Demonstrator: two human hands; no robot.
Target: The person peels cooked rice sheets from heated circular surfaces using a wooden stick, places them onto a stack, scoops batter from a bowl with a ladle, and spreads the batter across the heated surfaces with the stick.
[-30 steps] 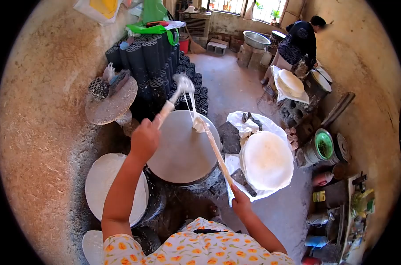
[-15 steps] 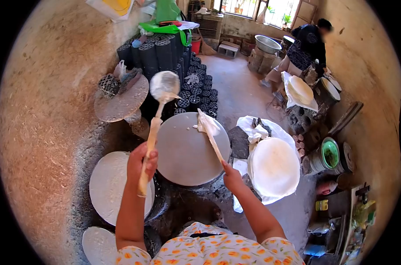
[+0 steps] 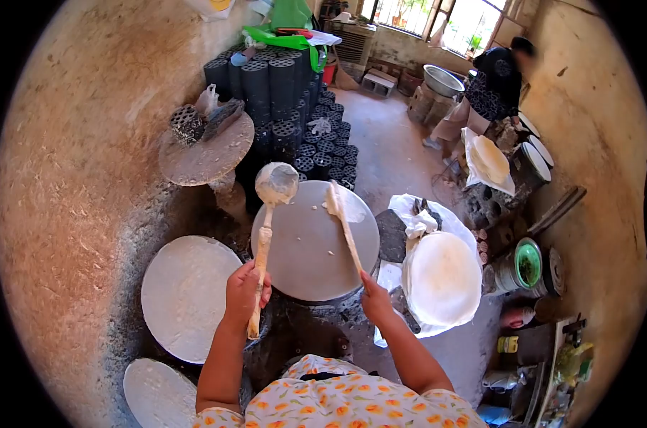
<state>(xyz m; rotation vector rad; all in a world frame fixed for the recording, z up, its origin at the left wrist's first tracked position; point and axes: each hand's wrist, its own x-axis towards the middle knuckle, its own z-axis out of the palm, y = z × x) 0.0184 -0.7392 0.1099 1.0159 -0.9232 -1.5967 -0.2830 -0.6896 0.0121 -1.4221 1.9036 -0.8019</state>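
My left hand is wrapped round the long wooden handle of a ladle. The ladle's batter-coated bowl is over the far left edge of a round grey griddle. In my right hand is the handle of a wooden scraper, its pale, dough-smeared head at the griddle's far side. A few pale crumbs lie on the griddle. To its right, a stack of thin round flatbreads rests on a white sheet. At the left is a wide vessel with a whitish round top.
Stacked black coal briquettes stand behind the griddle, beside a round slab. A co-worker bends at the back right, near another flatbread stack. A green basin and a cluttered shelf line the right side.
The ladle has come down and slightly right, over the griddle's edge. The scraper's head has shifted slightly, and its handle stands steeper. My view has tilted a little.
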